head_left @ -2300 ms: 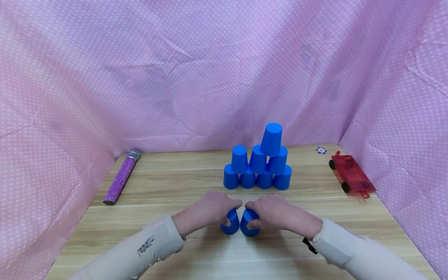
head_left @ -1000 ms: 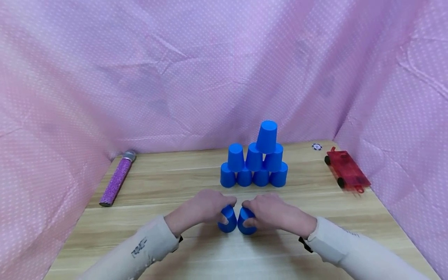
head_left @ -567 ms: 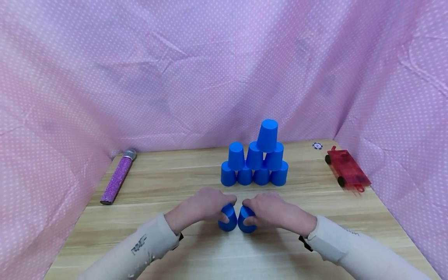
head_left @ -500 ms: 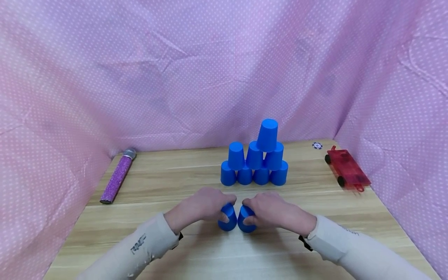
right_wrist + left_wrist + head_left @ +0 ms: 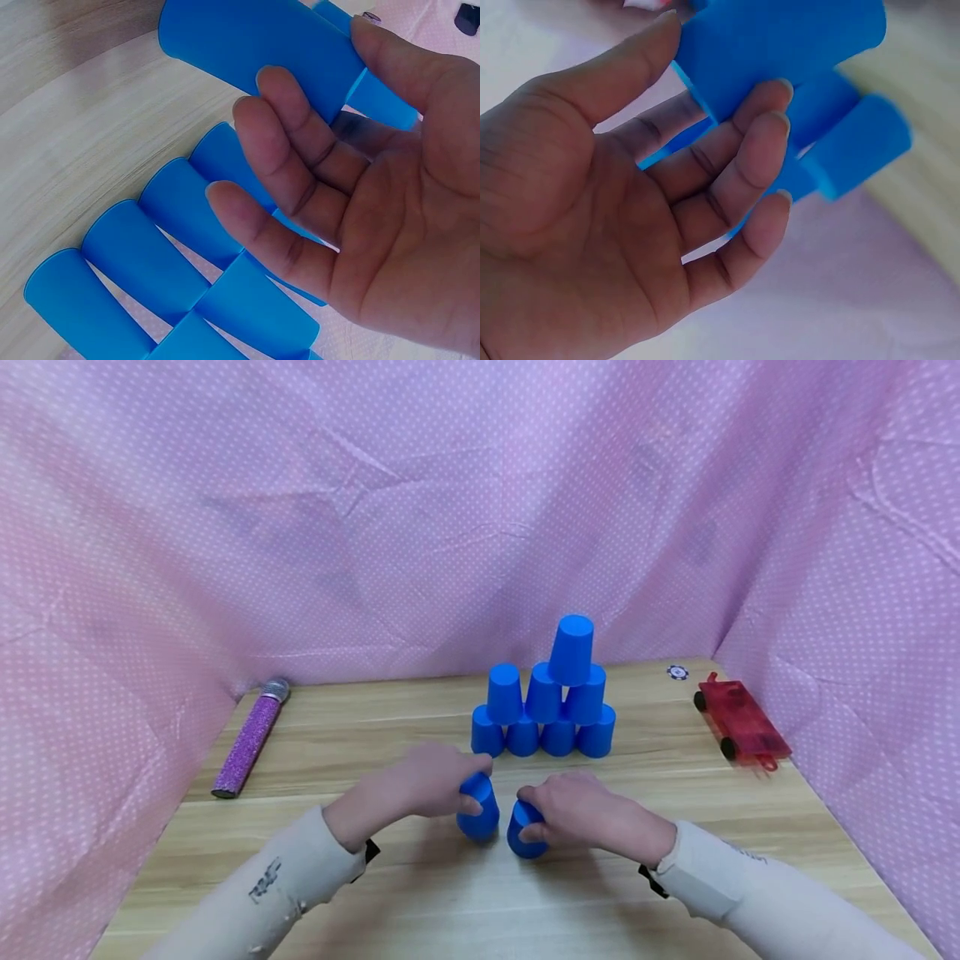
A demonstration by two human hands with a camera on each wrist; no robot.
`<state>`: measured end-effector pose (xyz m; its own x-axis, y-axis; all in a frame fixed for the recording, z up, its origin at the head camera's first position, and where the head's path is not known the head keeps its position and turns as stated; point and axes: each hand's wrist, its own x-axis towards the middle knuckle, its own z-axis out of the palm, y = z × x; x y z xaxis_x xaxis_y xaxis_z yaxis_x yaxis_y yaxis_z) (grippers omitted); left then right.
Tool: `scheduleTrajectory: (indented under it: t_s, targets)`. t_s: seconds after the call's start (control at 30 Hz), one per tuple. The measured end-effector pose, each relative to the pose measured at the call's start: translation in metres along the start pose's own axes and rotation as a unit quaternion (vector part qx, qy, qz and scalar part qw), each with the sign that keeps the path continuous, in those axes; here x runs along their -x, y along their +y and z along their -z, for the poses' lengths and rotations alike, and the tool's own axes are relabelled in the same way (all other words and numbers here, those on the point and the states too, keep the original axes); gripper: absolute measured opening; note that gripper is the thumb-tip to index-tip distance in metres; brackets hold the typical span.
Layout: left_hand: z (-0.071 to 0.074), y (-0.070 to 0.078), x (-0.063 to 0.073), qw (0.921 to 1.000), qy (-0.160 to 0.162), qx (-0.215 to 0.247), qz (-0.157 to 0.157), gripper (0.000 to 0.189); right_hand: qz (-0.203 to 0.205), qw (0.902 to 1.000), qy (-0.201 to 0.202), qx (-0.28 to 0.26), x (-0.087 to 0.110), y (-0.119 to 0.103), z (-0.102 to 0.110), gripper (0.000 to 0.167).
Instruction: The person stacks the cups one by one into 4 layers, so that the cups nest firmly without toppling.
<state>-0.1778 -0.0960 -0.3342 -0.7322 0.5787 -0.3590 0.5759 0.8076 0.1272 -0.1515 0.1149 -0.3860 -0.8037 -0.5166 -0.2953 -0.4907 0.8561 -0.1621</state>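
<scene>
My left hand (image 5: 427, 781) grips an upside-down blue cup (image 5: 480, 814), thumb on the near side and fingers curled round its far side. In the left wrist view the same cup (image 5: 772, 45) lies between thumb and fingers. My right hand (image 5: 585, 810) holds a second upside-down blue cup (image 5: 523, 835) on the table; the right wrist view shows that cup (image 5: 255, 52) pinched between thumb and fingers. A gap separates the two. Behind them stands a stack of upside-down blue cups (image 5: 522, 737): several at the bottom, three above, and a single top cup (image 5: 572, 652) toward the right.
On the left of the wooden table (image 5: 360, 718) lies a purple glittery microphone (image 5: 251, 739). To the right are a red toy cart (image 5: 744, 718) with black wheels and a small poker chip (image 5: 677, 672). A pink dotted curtain (image 5: 450, 527) surrounds the back and sides.
My left hand has moved its cup away from the right cup, leftward and toward the stack. The right hand and its cup have stayed nearly in place. The stack is unchanged.
</scene>
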Motion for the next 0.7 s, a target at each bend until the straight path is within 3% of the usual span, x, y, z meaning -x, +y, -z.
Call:
scheduleTrajectory:
  t_s: [0.2,0.37,0.47,0.57,0.7]
  targets:
    - [0.040,-0.006,0.017,0.9985,0.040,0.034,0.010,0.038,0.002,1.0000,-0.001,0.000,0.000,0.002,-0.001,0.050]
    - [0.079,-0.013,0.030,0.9934,0.107,0.042,-0.002,0.034,-0.003,1.0000,-0.006,0.003,0.001,0.002,0.000,0.049]
    - [0.102,-0.014,0.034,0.9892,0.141,0.038,0.006,0.036,-0.005,0.9999,-0.007,0.007,0.001,0.001,0.001,0.050]
    - [0.120,-0.015,0.033,0.9863,0.160,0.042,0.008,0.036,-0.004,0.9999,-0.008,0.010,0.000,0.001,0.000,0.052]
    - [0.136,-0.012,0.021,0.9826,0.182,0.036,0.006,0.040,-0.002,0.9999,-0.008,0.012,0.000,0.000,0.000,0.052]
